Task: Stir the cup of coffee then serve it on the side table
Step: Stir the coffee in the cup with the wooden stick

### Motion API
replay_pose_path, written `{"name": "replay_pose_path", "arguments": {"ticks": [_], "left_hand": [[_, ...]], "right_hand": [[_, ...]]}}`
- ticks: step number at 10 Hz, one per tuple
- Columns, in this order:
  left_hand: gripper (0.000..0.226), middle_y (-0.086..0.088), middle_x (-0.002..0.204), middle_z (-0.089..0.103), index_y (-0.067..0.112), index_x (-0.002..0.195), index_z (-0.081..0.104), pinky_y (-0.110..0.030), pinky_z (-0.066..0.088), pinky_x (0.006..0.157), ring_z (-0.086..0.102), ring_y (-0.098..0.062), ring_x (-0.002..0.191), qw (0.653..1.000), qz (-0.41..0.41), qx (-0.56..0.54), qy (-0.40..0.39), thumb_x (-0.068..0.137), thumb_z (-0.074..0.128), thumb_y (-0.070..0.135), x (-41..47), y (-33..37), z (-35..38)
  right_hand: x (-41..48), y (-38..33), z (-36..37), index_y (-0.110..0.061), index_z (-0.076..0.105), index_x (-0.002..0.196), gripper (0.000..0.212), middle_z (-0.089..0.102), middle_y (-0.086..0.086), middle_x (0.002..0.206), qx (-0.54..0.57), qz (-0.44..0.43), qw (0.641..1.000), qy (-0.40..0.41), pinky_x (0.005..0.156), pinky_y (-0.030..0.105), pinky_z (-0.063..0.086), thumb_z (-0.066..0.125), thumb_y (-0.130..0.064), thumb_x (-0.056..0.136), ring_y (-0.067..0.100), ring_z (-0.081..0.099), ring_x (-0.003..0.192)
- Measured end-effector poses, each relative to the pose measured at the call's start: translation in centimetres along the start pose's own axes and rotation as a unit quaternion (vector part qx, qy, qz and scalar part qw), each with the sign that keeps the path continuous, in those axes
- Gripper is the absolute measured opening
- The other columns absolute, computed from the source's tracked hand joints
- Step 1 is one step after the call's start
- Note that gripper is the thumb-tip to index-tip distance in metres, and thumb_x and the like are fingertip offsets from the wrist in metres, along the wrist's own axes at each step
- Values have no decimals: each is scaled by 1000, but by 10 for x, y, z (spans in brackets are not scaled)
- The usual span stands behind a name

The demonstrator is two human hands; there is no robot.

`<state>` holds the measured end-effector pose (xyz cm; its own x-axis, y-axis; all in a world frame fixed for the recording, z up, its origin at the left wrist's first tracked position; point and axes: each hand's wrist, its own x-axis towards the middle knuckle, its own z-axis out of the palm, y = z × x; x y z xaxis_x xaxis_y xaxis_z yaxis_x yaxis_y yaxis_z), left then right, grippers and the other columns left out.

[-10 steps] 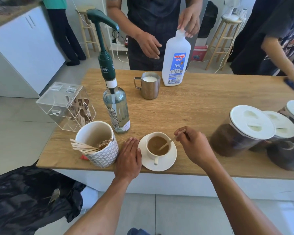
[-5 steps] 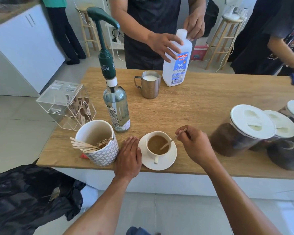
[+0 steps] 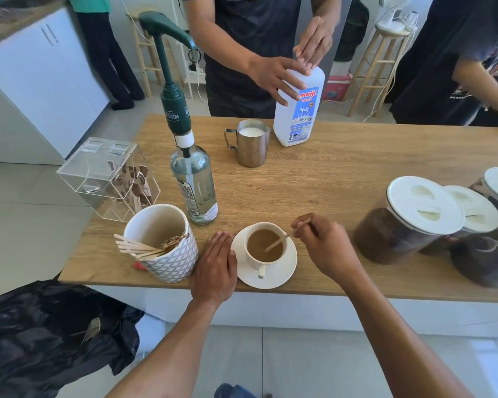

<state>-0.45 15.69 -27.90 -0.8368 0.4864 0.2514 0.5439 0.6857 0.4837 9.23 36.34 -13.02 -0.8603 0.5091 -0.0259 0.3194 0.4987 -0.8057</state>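
A white cup of milky coffee (image 3: pixel 263 245) stands on a white saucer (image 3: pixel 279 275) near the front edge of the wooden table (image 3: pixel 328 173). My right hand (image 3: pixel 325 244) pinches a thin wooden stir stick (image 3: pixel 282 239) whose lower end dips into the coffee. My left hand (image 3: pixel 216 268) lies flat on the table with straight fingers, touching the saucer's left rim.
A patterned mug of wooden sticks (image 3: pixel 163 242) stands left of my left hand. Behind it are a syrup pump bottle (image 3: pixel 193 179) and a clear acrylic box (image 3: pixel 110 176). Across the table a person holds a milk jug (image 3: pixel 299 110) beside a steel pitcher (image 3: pixel 252 142). Lidded jars (image 3: pixel 408 219) crowd the right.
The person opposite has taken the milk jug in both hands and tilted it. My right hand has shifted the stick slightly in the cup; my left hand stays put.
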Motion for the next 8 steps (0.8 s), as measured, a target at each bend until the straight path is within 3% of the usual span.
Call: {"name": "replay_pose_path", "arguments": {"ticks": [1,2,3,4,5,6,7,8], "left_hand": [[51,-9,143,57,7,138,57,-42,35,117,46,-24,139,1000,0,0,-1,103,29,30,0,1,0],[51,-9,143,57,7,138,56,-43,36,117,45,-24,140,1000,-1,0,-2,103,29,30,0,0,0],[51,-9,143,57,7,139,56,-44,36,116,45,-24,140,1000,-2,-3,-4,103,28,31,0,2,1],[52,-9,144,57,8,139,56,-43,36,117,45,-24,140,1000,-3,-2,-5,103,27,32,0,1,1],[53,-8,144,57,8,139,56,-43,35,118,45,-23,141,1000,-6,-2,-7,103,27,32,0,0,1],[53,-8,144,56,8,139,56,-43,35,117,44,-23,141,1000,-7,-4,-8,103,26,33,0,2,1],[52,-9,144,56,8,139,56,-44,36,117,44,-24,141,1000,-6,-4,-7,103,27,32,-1,1,1],[52,-9,144,56,8,139,56,-44,36,117,44,-24,141,1000,-7,-6,-8,103,27,32,0,1,1]], "right_hand": [[3,1,-2,-19,65,88,20,71,-4,78,2,19,999,45,52,24,45,48,-17,97,14,63,61],[1,-1,0,-18,67,88,20,69,-12,80,7,7,1000,8,59,25,48,49,-17,97,14,66,69],[0,1,-1,-16,67,87,22,66,-12,79,3,17,1000,21,50,14,41,47,-15,96,4,57,58],[0,1,-2,-17,66,91,20,68,-9,82,19,22,999,39,56,20,45,47,-16,97,9,60,64],[-4,-1,3,-19,66,86,21,69,-8,82,14,11,1000,5,53,23,46,48,-15,96,8,60,61],[-3,1,0,-19,64,86,20,68,-7,77,11,16,999,45,50,15,42,47,-15,96,8,59,60],[-5,0,1,-19,66,89,19,71,-5,82,16,-6,1000,19,56,19,46,49,-17,98,13,64,68],[-5,0,1,-19,65,85,21,68,-10,81,3,3,1000,16,52,16,42,47,-16,97,4,58,61]]}}
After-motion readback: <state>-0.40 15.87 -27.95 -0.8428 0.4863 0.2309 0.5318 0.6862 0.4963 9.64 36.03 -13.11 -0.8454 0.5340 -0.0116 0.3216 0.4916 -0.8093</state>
